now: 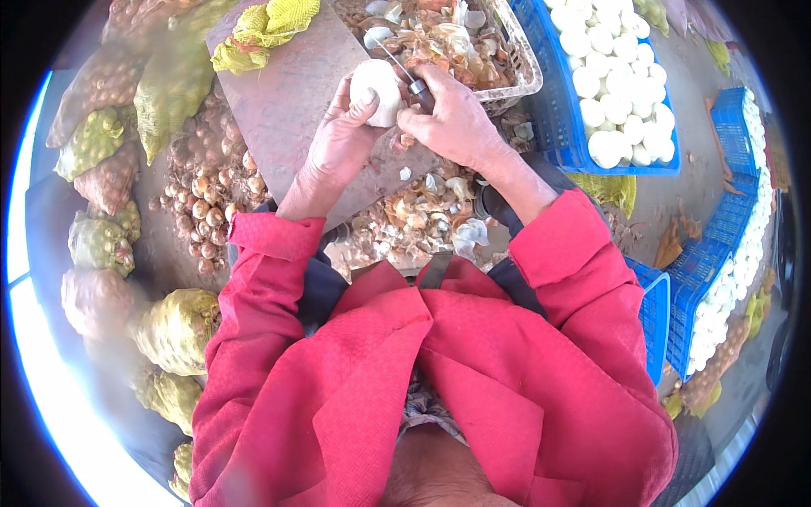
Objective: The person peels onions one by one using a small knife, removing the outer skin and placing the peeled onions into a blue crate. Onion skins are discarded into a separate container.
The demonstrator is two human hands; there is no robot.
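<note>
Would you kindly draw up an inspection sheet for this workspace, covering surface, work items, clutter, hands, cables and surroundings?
Surface: flat board, marked; yellow mesh bag on its far end.
Job's things: peeled white onion; dark-handled knife.
Clutter: loose peelings near the legs; more inside a pale crate.
Hands: left hand holds the onion; right hand grips the knife.
Cables: nothing seen.
Surroundings: brown-skinned onions and filled mesh sacks left; blue crates with white onions right.

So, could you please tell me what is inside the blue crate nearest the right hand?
Peeled white onions show in the blue crate; the top ones hide whatever lies beneath.
</note>
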